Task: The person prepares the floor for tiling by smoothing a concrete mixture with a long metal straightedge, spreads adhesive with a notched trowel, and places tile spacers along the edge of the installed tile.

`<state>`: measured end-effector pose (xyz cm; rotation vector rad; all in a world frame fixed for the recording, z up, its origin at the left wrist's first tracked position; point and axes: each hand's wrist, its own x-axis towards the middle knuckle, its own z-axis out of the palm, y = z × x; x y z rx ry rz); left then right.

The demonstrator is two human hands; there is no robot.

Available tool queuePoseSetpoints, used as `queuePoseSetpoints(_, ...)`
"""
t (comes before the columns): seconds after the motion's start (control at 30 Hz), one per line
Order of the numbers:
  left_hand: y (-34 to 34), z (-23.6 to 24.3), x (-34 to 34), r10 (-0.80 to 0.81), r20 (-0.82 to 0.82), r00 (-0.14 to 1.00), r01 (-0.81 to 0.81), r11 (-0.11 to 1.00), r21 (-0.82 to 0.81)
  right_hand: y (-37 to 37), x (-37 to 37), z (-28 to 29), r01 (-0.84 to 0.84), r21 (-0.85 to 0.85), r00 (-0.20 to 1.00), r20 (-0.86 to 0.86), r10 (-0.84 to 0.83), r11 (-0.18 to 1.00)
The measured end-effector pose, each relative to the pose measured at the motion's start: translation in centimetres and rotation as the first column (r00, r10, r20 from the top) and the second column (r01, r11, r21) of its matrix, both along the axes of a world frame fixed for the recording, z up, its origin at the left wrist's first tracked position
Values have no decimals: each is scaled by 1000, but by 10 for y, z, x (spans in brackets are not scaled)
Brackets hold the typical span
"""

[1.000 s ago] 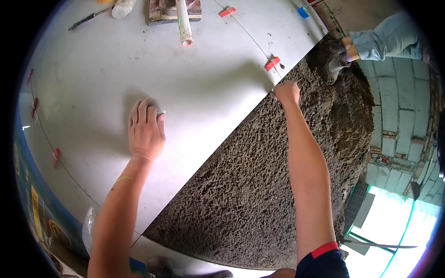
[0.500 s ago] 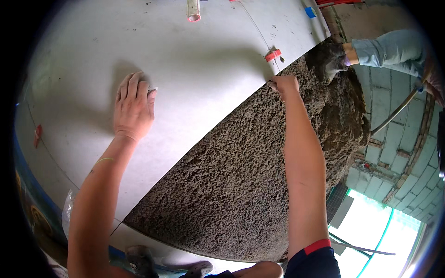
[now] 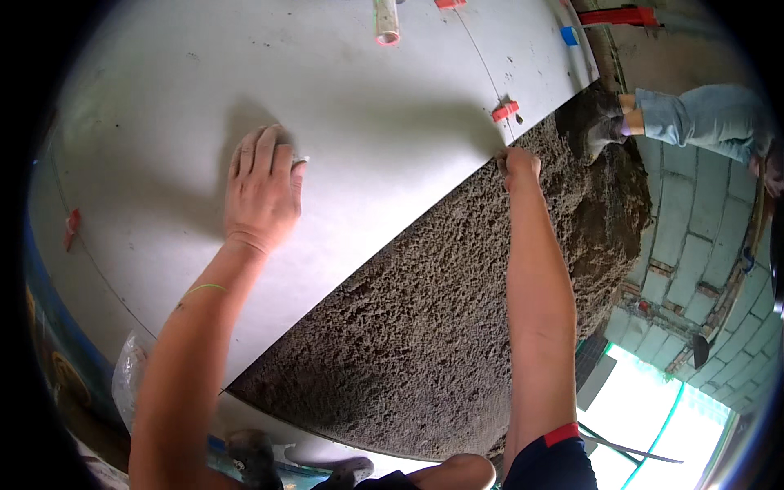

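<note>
Large pale floor tiles (image 3: pixel 351 188) lie on the left, beside a bed of rough grey-brown mortar (image 3: pixel 384 327). My left hand (image 3: pixel 263 184) rests low over the tile with its fingers curled together; a small pale bit shows between thumb and forefinger, too little of it to name. At the tile's edge, where a joint line meets the mortar, my right hand (image 3: pixel 520 167) is closed in a fist. Whatever it grips is hidden by the fingers. A red tile-levelling wedge (image 3: pixel 505 111) sits on the joint just beyond it.
Another red wedge (image 3: pixel 73 229) stands on the left joint. A pale tube (image 3: pixel 386 23) lies on the far tile, near blue tape (image 3: pixel 569 36). At the far right a person's jeans-clad leg (image 3: pixel 694 114) and dark shoe (image 3: pixel 607 135) stand on the mortar, beside a block wall (image 3: pixel 694 220).
The view has shifted, moving the scene slightly right and down. Both hands stay near the same spots on the tile. The other person's long-handled tool has swung toward the wall.
</note>
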<state>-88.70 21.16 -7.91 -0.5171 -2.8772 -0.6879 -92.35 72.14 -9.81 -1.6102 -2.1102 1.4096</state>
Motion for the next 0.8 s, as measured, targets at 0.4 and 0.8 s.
queuePoseSetpoints(0.4,3,1,-5,-5,17,1000,8,987,-158,-132,62,100,-86,36,991,-98,89,996)
queuePoseSetpoints(0.8,-15,-10,4,-98,-125,987,109,991,81,-607,390,123,-826,-388,513,-217,830,409)
